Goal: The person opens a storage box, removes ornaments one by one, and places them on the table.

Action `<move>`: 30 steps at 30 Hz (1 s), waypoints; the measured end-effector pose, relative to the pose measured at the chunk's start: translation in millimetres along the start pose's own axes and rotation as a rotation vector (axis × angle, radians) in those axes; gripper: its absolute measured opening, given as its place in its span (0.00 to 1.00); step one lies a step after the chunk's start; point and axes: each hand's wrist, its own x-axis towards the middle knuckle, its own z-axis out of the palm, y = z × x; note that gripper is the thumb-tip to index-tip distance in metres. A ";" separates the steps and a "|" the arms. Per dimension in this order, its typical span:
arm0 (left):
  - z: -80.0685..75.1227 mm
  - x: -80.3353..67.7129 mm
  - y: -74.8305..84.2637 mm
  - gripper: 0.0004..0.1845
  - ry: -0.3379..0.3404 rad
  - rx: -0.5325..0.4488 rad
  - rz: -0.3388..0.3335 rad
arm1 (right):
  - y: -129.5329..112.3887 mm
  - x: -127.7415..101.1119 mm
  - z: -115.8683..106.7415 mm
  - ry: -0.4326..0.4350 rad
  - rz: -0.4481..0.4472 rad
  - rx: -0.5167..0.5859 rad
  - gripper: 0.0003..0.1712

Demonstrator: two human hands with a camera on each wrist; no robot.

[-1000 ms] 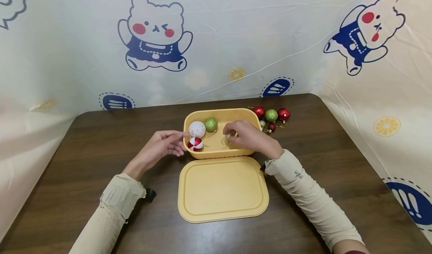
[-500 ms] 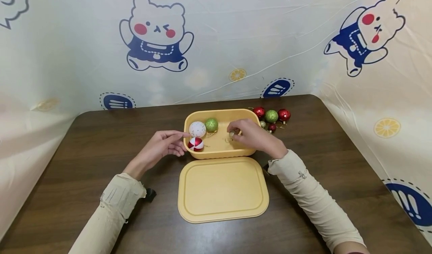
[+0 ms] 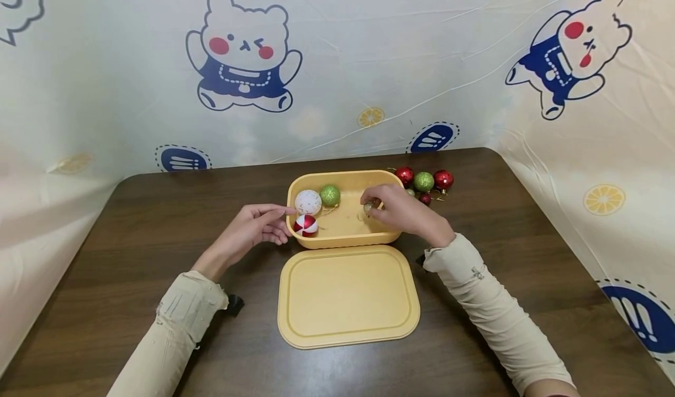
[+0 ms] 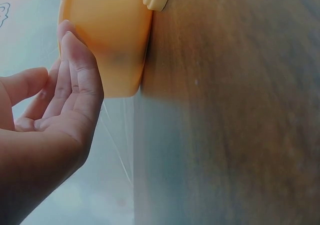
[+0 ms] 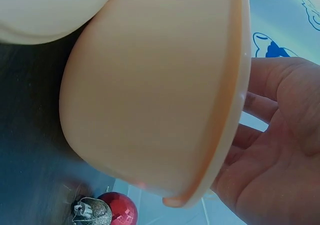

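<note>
A yellow plastic box [image 3: 348, 243] holds a white speckled bauble [image 3: 308, 202], a green glitter bauble [image 3: 330, 195] and a red-and-white bauble [image 3: 306, 225] at its left end. My right hand [image 3: 403, 209] reaches over the box's right part and pinches a small gold bauble [image 3: 368, 208] low inside. In the right wrist view the box wall [image 5: 150, 95] hides those fingertips and the bauble. At the left end, my left hand [image 3: 257, 226] rests its fingertips against the rim. Its fingers are relaxed and slightly bent in the left wrist view, beside the box's outer wall [image 4: 117, 60].
The yellow lid [image 3: 348, 297] lies flat in front of the box. Behind its right corner sit two red baubles, one a shiny red bauble [image 3: 443, 179], a green bauble [image 3: 423, 181], and smaller dark red [image 3: 424, 199] and gold ones. A printed cloth [image 3: 337, 63] stands behind the table.
My right hand has shifted to the right inside the box, carrying the small gold bauble with it. The left hand, the other baubles and the lid have stayed put.
</note>
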 end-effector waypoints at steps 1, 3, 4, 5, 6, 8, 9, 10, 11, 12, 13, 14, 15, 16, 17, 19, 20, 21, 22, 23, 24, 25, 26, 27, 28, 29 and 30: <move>0.0 0.0 0.0 0.25 -0.001 -0.001 -0.001 | -0.1 -0.1 -0.6 0.000 0.005 -0.001 0.09; -0.1 -0.2 0.0 0.25 -0.001 -0.003 0.000 | 0.5 -0.1 -1.4 0.002 0.009 -0.008 0.09; -0.1 -0.4 0.0 0.25 -0.002 -0.003 0.000 | 0.1 -0.2 -2.3 0.003 0.014 -0.009 0.10; 0.0 -0.5 0.1 0.25 -0.002 -0.003 0.001 | -0.3 -0.3 -3.2 0.004 0.017 -0.010 0.10; 0.0 -0.6 0.1 0.25 -0.003 -0.003 0.002 | 0.0 -0.4 -3.7 0.006 0.018 -0.013 0.10; 0.0 -0.7 0.2 0.25 -0.003 -0.001 0.003 | 0.2 -0.3 -5.0 0.008 0.016 -0.014 0.09; 0.0 -0.7 0.3 0.25 -0.004 -0.001 0.004 | 0.0 -0.4 -5.8 0.009 0.017 -0.013 0.09; 0.1 -0.7 0.3 0.25 -0.004 -0.001 0.004 | -0.3 -0.4 -6.5 0.009 0.017 -0.014 0.09; 0.1 -0.7 0.3 0.25 -0.005 0.000 0.005 | 0.0 -0.4 -7.0 0.010 0.016 -0.018 0.09; 0.1 -0.7 0.3 0.25 -0.005 0.000 0.005 | 0.5 -0.3 -7.3 0.011 0.015 -0.022 0.09; 0.1 -0.7 0.4 0.25 -0.006 0.000 0.005 | 0.5 -0.2 -7.7 0.012 0.016 -0.023 0.09; 0.1 -0.7 0.4 0.25 -0.006 0.000 0.005 | 0.6 -0.2 -8.1 0.012 0.016 -0.026 0.09; 0.1 -0.7 0.4 0.25 -0.007 0.000 0.006 | 0.4 -0.3 -8.7 0.012 0.019 -0.025 0.09; 0.1 -0.8 0.5 0.25 -0.008 -0.001 0.006 | 0.4 -0.3 -9.2 0.013 0.020 -0.027 0.09; 0.1 -0.8 0.5 0.25 -0.008 -0.002 0.007 | 0.3 -0.5 -9.6 0.013 0.021 -0.027 0.09; 0.1 -0.9 0.5 0.25 -0.010 -0.004 0.008 | 0.4 -0.9 -10.3 0.013 0.021 -0.029 0.09; 0.1 -0.9 0.5 0.25 -0.010 -0.005 0.009 | 0.0 -1.2 -10.8 0.013 0.022 -0.029 0.09; 0.2 -0.9 0.5 0.25 -0.011 -0.006 0.009 | 0.4 -1.4 -11.0 0.014 0.022 -0.031 0.09; 0.2 -0.9 0.5 0.25 -0.011 -0.007 0.010 | 0.2 -1.7 -11.4 0.014 0.022 -0.032 0.09; 0.3 -0.9 0.5 0.25 -0.011 -0.006 0.010 | 0.2 -2.0 -11.9 0.014 0.024 -0.033 0.09; 0.4 -0.8 0.4 0.25 -0.011 -0.005 0.010 | 0.3 -2.1 -12.1 0.015 0.024 -0.035 0.09; 0.4 -0.8 0.4 0.25 -0.010 -0.004 0.009 | -0.1 -2.3 -12.5 0.015 0.024 -0.035 0.09; 0.5 -0.7 0.5 0.25 -0.009 -0.003 0.007 | -0.4 -2.6 -12.9 0.016 0.025 -0.035 0.09; 0.5 -0.7 0.5 0.25 -0.007 -0.001 0.006 | -0.3 -2.7 -13.2 0.017 0.025 -0.036 0.09; 0.6 -0.7 0.5 0.25 -0.006 0.000 0.004 | -0.8 -3.0 -13.6 0.019 0.026 -0.035 0.09; 0.6 -0.8 0.6 0.25 -0.005 0.001 0.003 | -0.7 -2.8 -13.7 0.019 0.024 -0.036 0.09; 0.6 -0.8 0.7 0.25 -0.004 0.001 0.002 | -0.7 -2.7 -13.7 0.019 0.023 -0.034 0.09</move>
